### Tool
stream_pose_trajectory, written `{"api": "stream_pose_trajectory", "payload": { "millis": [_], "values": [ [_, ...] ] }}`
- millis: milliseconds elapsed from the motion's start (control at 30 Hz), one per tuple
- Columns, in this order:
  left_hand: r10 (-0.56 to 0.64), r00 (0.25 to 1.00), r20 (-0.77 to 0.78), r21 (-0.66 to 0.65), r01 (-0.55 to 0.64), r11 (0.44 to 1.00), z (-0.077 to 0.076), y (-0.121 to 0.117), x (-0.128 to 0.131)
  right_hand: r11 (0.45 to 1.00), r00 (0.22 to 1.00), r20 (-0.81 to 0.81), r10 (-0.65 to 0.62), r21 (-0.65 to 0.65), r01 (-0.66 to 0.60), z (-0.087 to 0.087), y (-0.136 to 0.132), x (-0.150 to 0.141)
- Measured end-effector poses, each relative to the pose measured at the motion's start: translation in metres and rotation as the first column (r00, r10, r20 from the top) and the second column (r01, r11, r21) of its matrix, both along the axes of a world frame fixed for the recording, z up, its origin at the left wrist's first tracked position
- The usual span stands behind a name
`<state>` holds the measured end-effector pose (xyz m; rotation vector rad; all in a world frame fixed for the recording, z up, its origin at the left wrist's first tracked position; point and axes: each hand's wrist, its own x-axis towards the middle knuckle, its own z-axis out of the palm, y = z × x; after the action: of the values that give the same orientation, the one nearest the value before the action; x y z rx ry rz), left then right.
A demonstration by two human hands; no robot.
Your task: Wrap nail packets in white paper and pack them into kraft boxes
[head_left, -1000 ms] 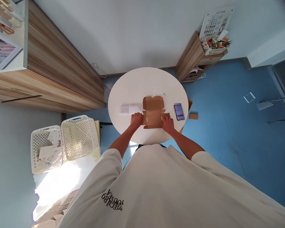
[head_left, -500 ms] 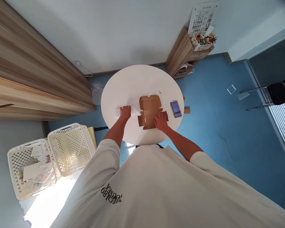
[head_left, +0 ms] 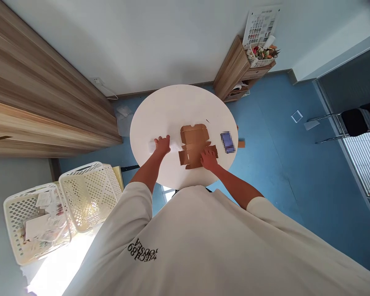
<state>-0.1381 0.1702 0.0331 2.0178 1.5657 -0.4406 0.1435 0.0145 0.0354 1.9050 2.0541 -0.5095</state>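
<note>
A brown cardboard box (head_left: 193, 135) lies unfolded and flat on the round white table (head_left: 172, 102). My right hand (head_left: 209, 159) rests on its near right part, fingers spread over the cardboard. To the left of the box, my left hand (head_left: 162, 145) is closed over a whitish, translucent piece of wrapping (head_left: 152, 146), which shows on both sides of the hand. The fingers are curled, and part of the wrapping is hidden beneath them.
A blurred purple item (head_left: 227, 142) lies at the table's right edge, and a small dark sliver (head_left: 207, 121) behind the box. Two white perforated baskets (head_left: 89, 197) stand at lower left. A wooden cabinet (head_left: 232, 68) stands beyond the table; a black-seated chair (head_left: 354, 122) is far right.
My left hand has shifted slightly, its fingers a little more raised over the wrapping. My right hand and the cardboard box stay put. The whole view has moved slightly.
</note>
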Motion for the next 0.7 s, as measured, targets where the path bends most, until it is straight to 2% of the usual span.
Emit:
{"api": "stream_pose_trajectory", "payload": {
  "millis": [200,400,500,600,700],
  "values": [
    [0.023,1.000,0.002,-0.004,-0.023,1.000,0.017,-0.004,-0.005,1.000,0.999,-0.032,0.023,-0.010,-0.023,-0.002,0.004,-0.002],
    [0.186,0.971,0.150,0.087,-0.200,0.976,0.059,0.009,0.005,1.000,0.993,-0.115,0.018,0.008,-0.018,-0.003,0.012,-0.006],
    [0.198,0.956,0.214,0.129,-0.229,0.965,0.074,0.007,0.023,1.000,0.991,-0.137,0.001,0.015,0.001,-0.002,0.012,-0.005],
    [0.158,0.952,0.262,0.119,-0.194,0.974,0.073,-0.008,0.048,1.000,0.990,-0.141,-0.016,0.009,0.017,-0.001,0.009,0.002],
    [0.129,0.957,0.261,0.091,-0.158,0.983,0.061,-0.027,0.071,1.000,0.991,-0.130,-0.021,-0.007,0.020,-0.001,0.003,0.015]
  ]
}}
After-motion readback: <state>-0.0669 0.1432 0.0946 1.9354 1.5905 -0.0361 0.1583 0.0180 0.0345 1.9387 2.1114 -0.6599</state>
